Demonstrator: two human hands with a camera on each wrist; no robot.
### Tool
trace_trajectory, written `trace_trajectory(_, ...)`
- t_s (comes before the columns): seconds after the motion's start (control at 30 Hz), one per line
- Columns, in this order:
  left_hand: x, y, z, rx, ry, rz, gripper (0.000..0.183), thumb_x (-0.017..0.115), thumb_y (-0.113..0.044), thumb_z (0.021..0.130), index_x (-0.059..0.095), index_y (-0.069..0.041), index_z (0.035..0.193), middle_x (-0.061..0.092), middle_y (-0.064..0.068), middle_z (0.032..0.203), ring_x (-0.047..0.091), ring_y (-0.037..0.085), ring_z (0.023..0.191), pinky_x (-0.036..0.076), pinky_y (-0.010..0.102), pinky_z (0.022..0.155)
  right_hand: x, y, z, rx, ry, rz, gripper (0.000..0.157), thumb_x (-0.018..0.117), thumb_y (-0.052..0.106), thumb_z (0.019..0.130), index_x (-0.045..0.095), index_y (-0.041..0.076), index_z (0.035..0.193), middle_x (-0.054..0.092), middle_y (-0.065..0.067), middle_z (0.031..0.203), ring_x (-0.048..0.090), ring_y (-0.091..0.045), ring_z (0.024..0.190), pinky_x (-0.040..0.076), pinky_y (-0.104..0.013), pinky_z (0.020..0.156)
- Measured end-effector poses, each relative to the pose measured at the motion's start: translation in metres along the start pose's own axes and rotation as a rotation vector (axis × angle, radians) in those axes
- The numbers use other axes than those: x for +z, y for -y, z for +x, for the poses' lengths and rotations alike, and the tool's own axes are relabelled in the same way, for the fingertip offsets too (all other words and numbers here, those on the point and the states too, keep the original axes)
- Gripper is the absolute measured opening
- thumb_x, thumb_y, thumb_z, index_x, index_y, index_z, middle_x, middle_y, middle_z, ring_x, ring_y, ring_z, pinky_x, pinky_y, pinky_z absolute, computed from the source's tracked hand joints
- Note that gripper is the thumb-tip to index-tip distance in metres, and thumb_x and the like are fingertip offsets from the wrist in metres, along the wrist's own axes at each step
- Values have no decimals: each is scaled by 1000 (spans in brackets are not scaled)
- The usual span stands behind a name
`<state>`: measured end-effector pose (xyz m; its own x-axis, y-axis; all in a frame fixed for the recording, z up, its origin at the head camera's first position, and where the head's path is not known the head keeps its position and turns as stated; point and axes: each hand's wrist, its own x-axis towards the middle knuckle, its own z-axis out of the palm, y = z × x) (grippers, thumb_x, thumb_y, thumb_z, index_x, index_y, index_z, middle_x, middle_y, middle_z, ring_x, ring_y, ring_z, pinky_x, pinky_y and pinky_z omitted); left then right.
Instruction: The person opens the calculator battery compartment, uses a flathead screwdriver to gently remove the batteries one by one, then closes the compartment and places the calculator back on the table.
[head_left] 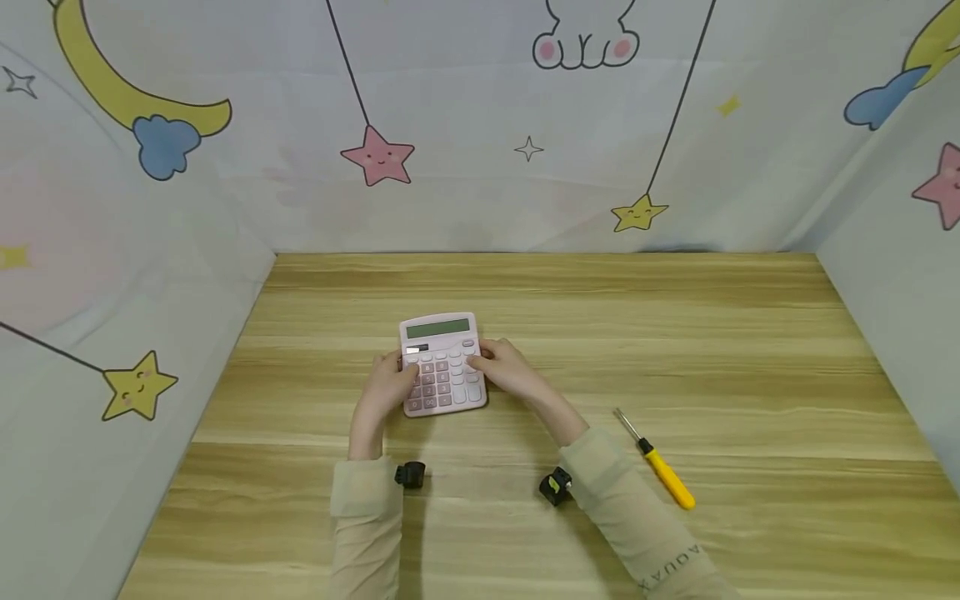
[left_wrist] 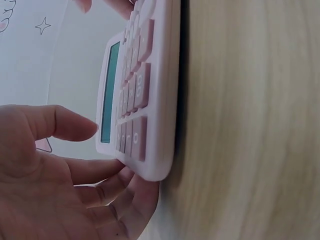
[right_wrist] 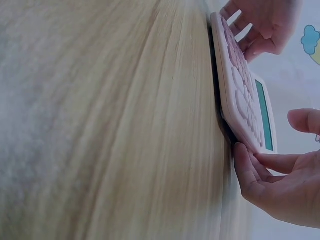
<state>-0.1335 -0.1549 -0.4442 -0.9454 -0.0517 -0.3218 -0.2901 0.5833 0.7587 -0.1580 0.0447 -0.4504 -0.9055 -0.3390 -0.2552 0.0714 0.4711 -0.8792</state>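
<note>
A pink calculator [head_left: 446,365] with a dark green display lies face up on the wooden table, its display end pointing away from me. My left hand [head_left: 385,388] holds its left edge, the fingers [left_wrist: 142,200] curled at the side and the thumb [left_wrist: 75,125] over the face. At the right edge, my right hand [head_left: 513,369] holds it likewise. In the right wrist view its fingertips [right_wrist: 242,155] tuck against the lower side, while the thumb [right_wrist: 302,120] stands raised above the face. The calculator's underside is hidden.
A screwdriver [head_left: 663,471] with a yellow handle lies on the table [head_left: 750,358], right of my right forearm. Black wrist cameras [head_left: 410,475] sit by both sleeves. White cloth walls [head_left: 465,208] printed with stars and moons border the table at the back and sides.
</note>
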Motion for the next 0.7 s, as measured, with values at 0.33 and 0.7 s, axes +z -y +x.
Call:
trace_trajectory(0.33, 2, -2, -4, 8, -39, -21, 54, 43, -12, 90, 40, 14, 137, 45, 33, 128, 42, 39, 116, 36, 52, 102, 2, 4, -3, 34, -60, 8, 40, 55, 17, 92, 57, -4, 126, 59, -19, 105, 47, -22, 97, 43, -30, 81)
trace_trajectory(0.7, 6, -7, -10, -4, -80, -24, 55, 43, -13, 89, 42, 11, 138, 51, 25, 116, 47, 33, 106, 40, 43, 91, -3, 6, -10, 6, -85, -1, 40, 55, 18, 91, 58, -4, 125, 53, -14, 97, 44, -21, 91, 38, -25, 70)
